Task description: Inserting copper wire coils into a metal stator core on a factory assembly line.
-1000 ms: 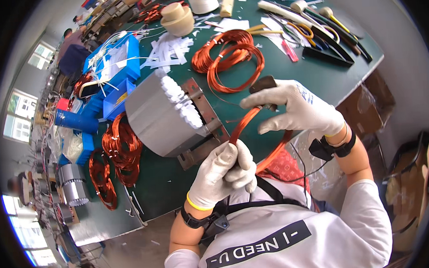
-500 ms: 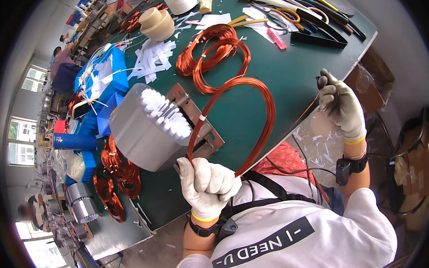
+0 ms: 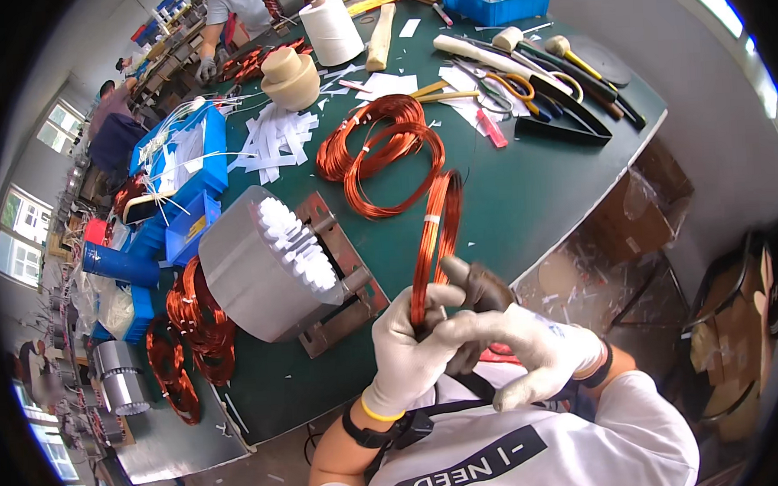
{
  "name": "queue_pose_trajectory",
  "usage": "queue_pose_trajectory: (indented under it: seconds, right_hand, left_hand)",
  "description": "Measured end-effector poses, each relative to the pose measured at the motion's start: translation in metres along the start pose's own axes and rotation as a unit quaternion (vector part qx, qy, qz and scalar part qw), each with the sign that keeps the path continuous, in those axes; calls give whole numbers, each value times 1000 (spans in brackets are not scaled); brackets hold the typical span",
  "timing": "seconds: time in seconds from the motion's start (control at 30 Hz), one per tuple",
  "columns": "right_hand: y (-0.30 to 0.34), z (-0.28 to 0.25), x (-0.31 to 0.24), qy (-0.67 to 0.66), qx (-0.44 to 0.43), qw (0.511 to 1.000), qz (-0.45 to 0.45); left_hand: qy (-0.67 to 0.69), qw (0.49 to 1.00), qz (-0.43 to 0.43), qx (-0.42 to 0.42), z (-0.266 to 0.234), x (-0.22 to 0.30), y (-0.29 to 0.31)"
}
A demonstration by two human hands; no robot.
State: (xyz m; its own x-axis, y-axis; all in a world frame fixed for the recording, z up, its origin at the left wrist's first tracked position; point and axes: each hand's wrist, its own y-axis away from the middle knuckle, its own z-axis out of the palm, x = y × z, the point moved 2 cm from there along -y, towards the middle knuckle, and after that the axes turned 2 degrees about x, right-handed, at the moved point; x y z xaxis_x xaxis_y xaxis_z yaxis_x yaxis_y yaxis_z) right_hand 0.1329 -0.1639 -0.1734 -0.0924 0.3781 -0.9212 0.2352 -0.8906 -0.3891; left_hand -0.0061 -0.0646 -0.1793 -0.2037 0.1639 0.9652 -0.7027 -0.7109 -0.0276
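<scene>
My left hand (image 3: pixel 411 351), in a white knit glove, is closed around the lower end of a copper wire coil (image 3: pixel 430 232). The coil stands up from the fist, seen nearly edge-on, with a white tie around one side. My gloved right hand (image 3: pixel 541 347) is against the left at the coil's lower end. Dark, stained glove fingers (image 3: pixel 481 293) show behind the coil; overlap and blur hide what the right fingers grip. Beyond lie more tied copper coils (image 3: pixel 394 169) on the green table (image 3: pixel 526 194). A grey motor stator (image 3: pixel 256 270) with white slot liners rests to the left.
A metal stand (image 3: pixel 332 324) is beside the stator. Blue bins (image 3: pixel 216 155), white paper strips (image 3: pixel 272 144) and a thread cone (image 3: pixel 331 33) lie farther off. Scissors (image 3: pixel 512 88) and mallets (image 3: pixel 563 49) lie at the far right. Another person's gloved hand (image 3: pixel 206 70) is at the far left.
My right hand has come in from the right table edge to meet my left. The held coil has turned from a wide open loop to nearly edge-on. The view has shifted slightly.
</scene>
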Motion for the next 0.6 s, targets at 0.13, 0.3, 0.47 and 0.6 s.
queue_pose_trajectory:
  seconds: [0.13, 0.3, 0.47, 0.6]
  right_hand:
    - [-3, 5, -4, 9, -36, 999, -1]
    - [-1, -28, -15, -5, -131, 991, -42]
    - [3, -102, -13, 39, 292, 951, 96]
    - [-38, -165, 54, 568, 221, 793, 22]
  left_hand:
    - [21, 999, -22, 19, -4, 5, 0]
    - [17, 999, 35, 14, 0, 10, 9]
    - [74, 994, 53, 68, -13, 17, 0]
    - [98, 992, 60, 44, -16, 23, 6]
